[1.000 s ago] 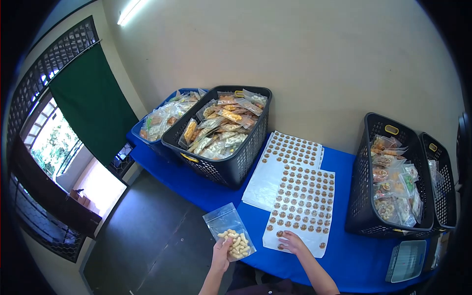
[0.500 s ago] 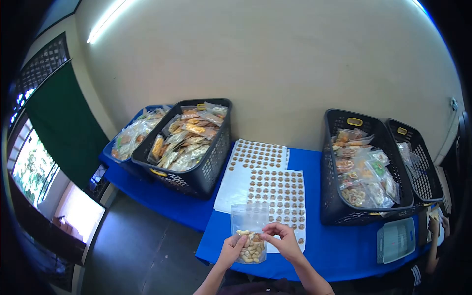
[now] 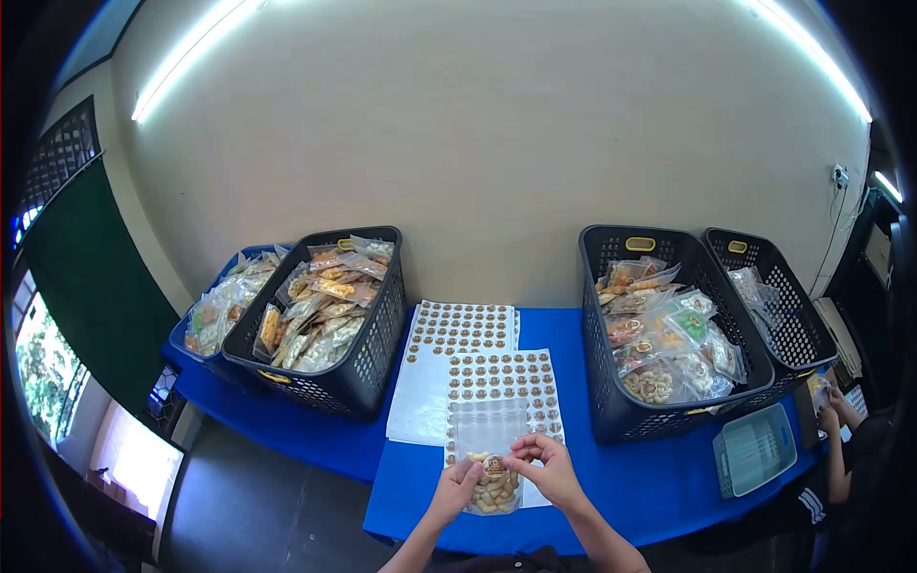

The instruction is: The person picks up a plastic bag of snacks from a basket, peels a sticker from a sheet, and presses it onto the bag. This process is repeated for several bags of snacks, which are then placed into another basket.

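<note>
A clear zip bag (image 3: pixel 498 498) of cashews hangs upright in front of me over the table's front edge, its upper part see-through. My left hand (image 3: pixel 457 487) grips it by the left side, thumb across the front. On the bag's face, between my two hands, is a round brown-and-white sticker (image 3: pixel 494 465). My right hand (image 3: pixel 544 468) is closed in a pinch, thumb and forefinger at the sticker's right edge. Behind the bag lies a sheet of round stickers (image 3: pixel 506 382), partly covered by the bag and hand.
More sticker sheets (image 3: pixel 463 320) lie farther back on the blue tablecloth (image 3: pixel 411 497). Dark baskets (image 3: pixel 377 353) of packed bags stand at left, others (image 3: pixel 602 382) at right. A pale green tray (image 3: pixel 757 449) sits near a co-worker's hands (image 3: pixel 837 413) at far right.
The view has tilted up and turned slightly right. The sticker now shows face-on against the bag. Both hands keep nearly the same place on the bag.
</note>
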`<state>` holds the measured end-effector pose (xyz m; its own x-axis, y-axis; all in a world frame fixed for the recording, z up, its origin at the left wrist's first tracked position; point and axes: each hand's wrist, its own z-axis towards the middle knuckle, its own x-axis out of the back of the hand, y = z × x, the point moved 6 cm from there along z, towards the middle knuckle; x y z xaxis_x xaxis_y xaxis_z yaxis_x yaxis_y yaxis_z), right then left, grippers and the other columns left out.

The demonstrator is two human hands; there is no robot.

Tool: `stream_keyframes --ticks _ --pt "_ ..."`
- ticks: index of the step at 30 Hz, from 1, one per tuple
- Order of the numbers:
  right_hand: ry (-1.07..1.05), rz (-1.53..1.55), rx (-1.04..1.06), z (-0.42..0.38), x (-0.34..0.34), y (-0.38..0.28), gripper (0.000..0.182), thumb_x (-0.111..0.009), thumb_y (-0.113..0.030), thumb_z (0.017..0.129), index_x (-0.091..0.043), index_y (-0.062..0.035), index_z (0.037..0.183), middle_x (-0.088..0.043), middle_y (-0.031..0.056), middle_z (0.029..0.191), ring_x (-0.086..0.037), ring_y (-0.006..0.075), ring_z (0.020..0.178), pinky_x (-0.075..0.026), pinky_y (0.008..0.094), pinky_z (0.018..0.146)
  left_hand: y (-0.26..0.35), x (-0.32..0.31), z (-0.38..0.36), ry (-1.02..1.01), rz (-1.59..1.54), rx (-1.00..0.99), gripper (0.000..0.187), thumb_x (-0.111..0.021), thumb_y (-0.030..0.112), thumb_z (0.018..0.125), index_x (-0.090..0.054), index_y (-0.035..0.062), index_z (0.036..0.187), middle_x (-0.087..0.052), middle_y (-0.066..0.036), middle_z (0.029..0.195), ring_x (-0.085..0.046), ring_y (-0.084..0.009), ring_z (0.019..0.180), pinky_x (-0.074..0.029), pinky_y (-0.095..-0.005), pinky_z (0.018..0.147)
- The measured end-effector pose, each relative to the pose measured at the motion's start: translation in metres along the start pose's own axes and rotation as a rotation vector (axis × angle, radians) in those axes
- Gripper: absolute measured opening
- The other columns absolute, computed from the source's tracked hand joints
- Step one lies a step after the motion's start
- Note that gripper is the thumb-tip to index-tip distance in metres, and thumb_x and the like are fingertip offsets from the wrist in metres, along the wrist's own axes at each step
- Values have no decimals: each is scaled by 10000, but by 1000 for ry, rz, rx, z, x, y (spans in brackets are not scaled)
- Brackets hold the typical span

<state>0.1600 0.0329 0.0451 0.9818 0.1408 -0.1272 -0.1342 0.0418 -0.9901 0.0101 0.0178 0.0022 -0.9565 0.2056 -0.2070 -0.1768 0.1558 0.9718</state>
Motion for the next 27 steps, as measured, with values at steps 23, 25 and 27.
stream_keyframes --ticks 23,25,27 --pt "275 -557 275 5 30 -37 277 -694 -112 698 -507 -27 884 -581 23 673 -464 84 562 -395 227 587 12 -37 38 -20 -32 -90 292 -628 125 790 -554 -51 1012 -612 -107 919 -596 -131 786 -490 -242 695" --pt "339 -700 354 3 30 -40 295 -703 -110 699 -504 -13 893 -561 34 735 -480 73 622 -397 228 608 11 -34 35 2 -64 -49 291 -628 118 790 -549 -46 1018 -609 -103 929 -594 -128 798 -486 -242 706" --pt "386 -633 370 4 34 -37 313 -702 -108 708 -496 -4 921 -539 41 789 -490 73 675 -403 232 627 9 -29 31 32 -136 16 299 -636 109 787 -543 -38 1029 -606 -95 941 -589 -121 818 -480 -240 724"
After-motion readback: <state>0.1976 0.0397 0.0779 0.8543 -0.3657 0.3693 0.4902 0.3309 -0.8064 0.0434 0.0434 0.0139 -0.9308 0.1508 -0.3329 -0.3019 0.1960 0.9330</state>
